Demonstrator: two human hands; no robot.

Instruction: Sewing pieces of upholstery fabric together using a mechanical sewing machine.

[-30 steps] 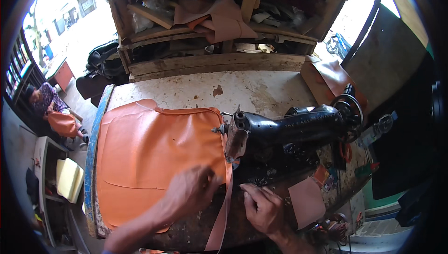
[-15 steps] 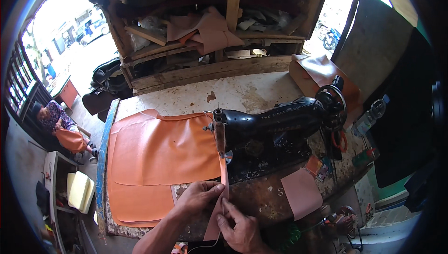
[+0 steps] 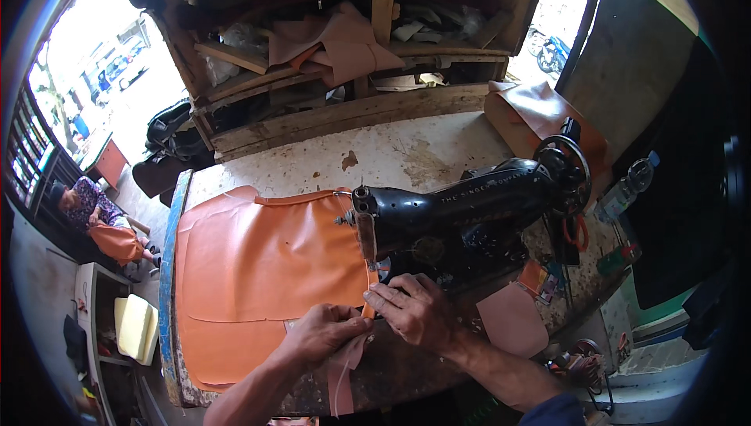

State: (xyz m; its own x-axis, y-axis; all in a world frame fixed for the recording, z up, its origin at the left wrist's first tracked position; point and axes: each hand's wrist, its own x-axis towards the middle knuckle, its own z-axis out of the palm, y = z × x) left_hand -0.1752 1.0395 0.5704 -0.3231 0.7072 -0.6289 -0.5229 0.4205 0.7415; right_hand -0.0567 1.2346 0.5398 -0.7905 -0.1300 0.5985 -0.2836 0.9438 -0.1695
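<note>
A large orange leatherette sheet (image 3: 274,246) lies on the table, its right edge at the needle end of the black sewing machine (image 3: 454,207). A narrow leatherette strip (image 3: 342,383), pinkish on its back, runs along that edge and hangs toward me. My left hand (image 3: 325,334) is closed on the strip, thumb and finger pinching it just in front of the machine. Against the same strip, a bit farther up, the fingers of my right hand (image 3: 415,312) are pressed together, palm down. A pale cord (image 3: 338,383) dangles with the strip's loose end.
Right of my right hand lies a pink leatherette piece (image 3: 512,320). Farther right are a plastic bottle (image 3: 630,187), orange-handled scissors (image 3: 576,234) and a green bottle (image 3: 618,260). A wooden shelf (image 3: 344,125) stands behind the table. At left, a person (image 3: 98,215) sits holding orange material.
My right hand has moved up and forward from below the strip to its upper part near the needle. My left hand has shifted slightly down. The strip now folds, showing orange between my hands.
</note>
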